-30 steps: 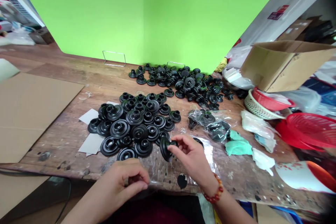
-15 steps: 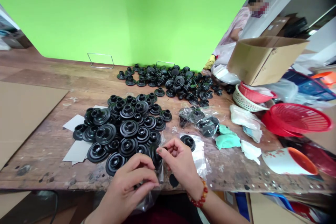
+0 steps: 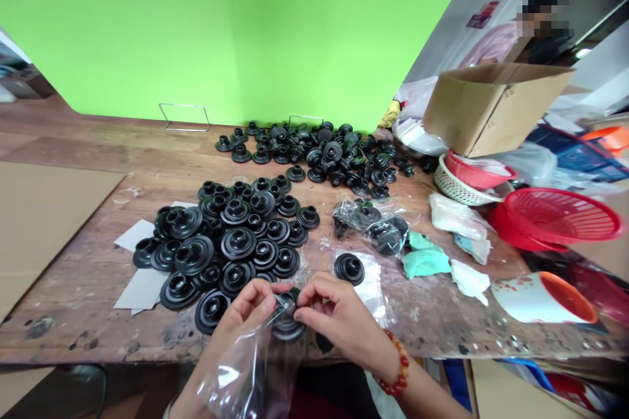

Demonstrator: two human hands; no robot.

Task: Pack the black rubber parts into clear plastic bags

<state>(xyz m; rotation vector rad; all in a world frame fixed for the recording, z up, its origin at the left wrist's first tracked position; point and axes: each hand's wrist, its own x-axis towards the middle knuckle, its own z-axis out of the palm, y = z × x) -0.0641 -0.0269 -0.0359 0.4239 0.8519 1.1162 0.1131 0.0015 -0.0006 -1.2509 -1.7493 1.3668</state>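
My left hand pinches the edge of a clear plastic bag, which hangs down toward my lap. A black stepped round part with a raised hub sits between my hands at the table's front edge, partly behind the bag film. My right hand is closed at the right side of this part, thumb and fingertips on it; whether it also grips the film I cannot tell. To the left lies a heap of similar black round parts. Another single black part rests on flat clear bags.
More black parts lie at the back by the green panel. Bagged parts, a teal cloth, red baskets, a white cylinder and a cardboard box stand right. Behind them is a person.
My left hand has lifted the plastic bag and brought it against the black part. The part has moved lower, toward the table's edge. The person behind has shifted right.
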